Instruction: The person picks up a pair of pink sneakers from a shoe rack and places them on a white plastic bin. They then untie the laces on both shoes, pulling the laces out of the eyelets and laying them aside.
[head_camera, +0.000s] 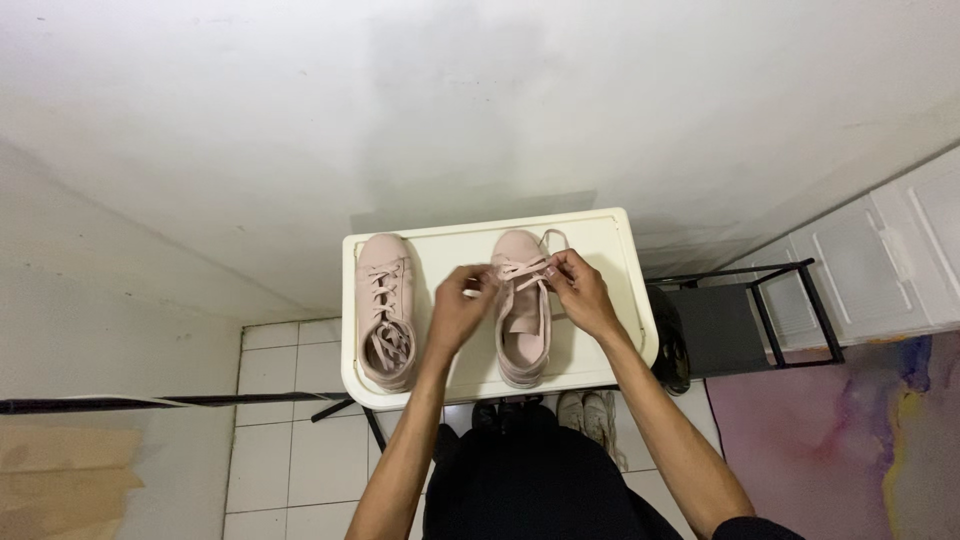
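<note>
Looking down, I see my left hand (458, 308) and right hand (580, 290) each pinched shut on a lace (525, 266) of the right pink shoe (522, 310). It sits on the cream surface (620, 300), beside the other shoe (386, 310).

I see no packages, labels, signs or screens from here; nothing boxed, wrapped or printed shows anywhere in the head camera's view.
</note>
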